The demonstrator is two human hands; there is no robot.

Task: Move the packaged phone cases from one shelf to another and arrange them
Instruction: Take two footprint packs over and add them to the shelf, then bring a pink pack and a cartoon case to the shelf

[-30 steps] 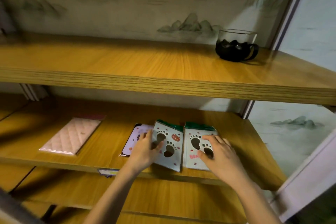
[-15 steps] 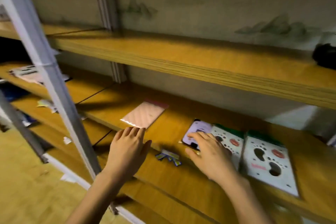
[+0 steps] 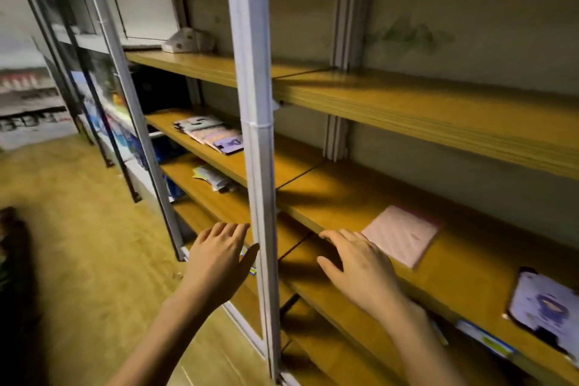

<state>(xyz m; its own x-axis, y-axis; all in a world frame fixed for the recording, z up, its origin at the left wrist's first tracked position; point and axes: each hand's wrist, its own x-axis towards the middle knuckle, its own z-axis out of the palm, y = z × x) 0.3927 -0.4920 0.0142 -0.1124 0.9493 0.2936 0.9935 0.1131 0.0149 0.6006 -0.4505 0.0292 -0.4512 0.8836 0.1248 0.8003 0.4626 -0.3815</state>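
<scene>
A fanned pile of packaged phone cases (image 3: 209, 133) lies on a wooden shelf (image 3: 219, 163) in the left bay, behind a white upright post (image 3: 253, 135). On the right bay's shelf (image 3: 344, 197) lie a pink quilted case (image 3: 402, 233) and, at the frame's right edge, a lilac printed case (image 3: 546, 307). My left hand (image 3: 219, 257) hovers empty with fingers spread, just left of the post. My right hand (image 3: 360, 263) is also empty and spread, over the front edge of the right shelf, left of the pink case.
Several wooden shelves stack above and below. Loose papers (image 3: 213, 178) lie on a lower left shelf. A white box (image 3: 185, 41) and a white board (image 3: 145, 16) stand on an upper left shelf. More metal racks (image 3: 103, 88) line the left, with wooden floor (image 3: 78, 229) beside them.
The view has swung left, away from the paw-print cases. Both hands have come off those cases and moved left, empty, toward the post and the left bay.
</scene>
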